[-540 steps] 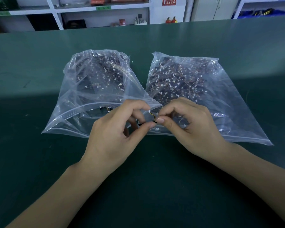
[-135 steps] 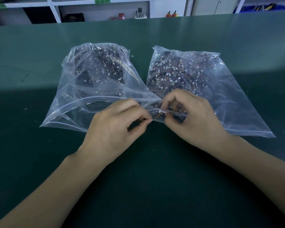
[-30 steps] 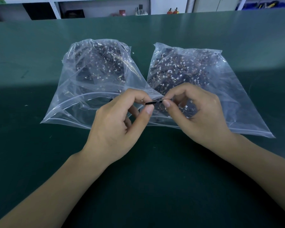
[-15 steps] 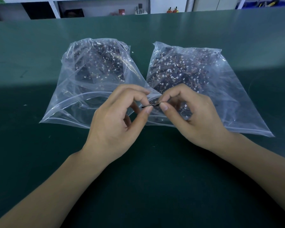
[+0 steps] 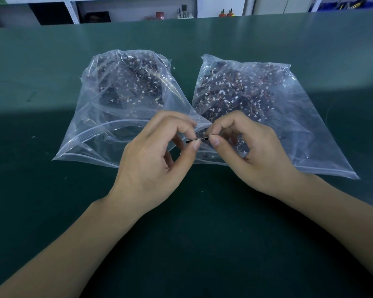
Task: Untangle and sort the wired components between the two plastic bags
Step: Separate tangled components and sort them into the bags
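Left hand: our left hand [image 5: 153, 155] pinches the left end of a thin black wired component [image 5: 197, 140] between thumb and forefinger.
Right hand: our right hand [image 5: 254, 151] pinches the right end of that same piece, the other fingers curled above it.
Component: it is held level in the air, just in front of the gap where the 2 bags meet, above the green desk [image 5: 41, 67].
Left bag: the left plastic bag [image 5: 108, 117] lies on the desk with its zip mouth gaping toward us and a dark mass of parts heaped at its far end.
Right bag: the right plastic bag [image 5: 310, 117] lies flat just beside it, fuller, with parts spread across most of it.
Wires: we cannot tell whether a lead from the held piece is caught in the right bag's tangle; our fingers hide that spot.
Risk 1: if a lead is snagged, we judge a firm pull could drag a clump out or strain the thin wire.
Risk 2: the piece is small and held only by fingertips, so twisting it could make it slip onto the desk.
Risk 3: the bags touch, so a careless drop could land in the wrong one.
Change: 0.5 s ago we held the same piece the same way; the hands have barely shifted and both bags lie as they did.
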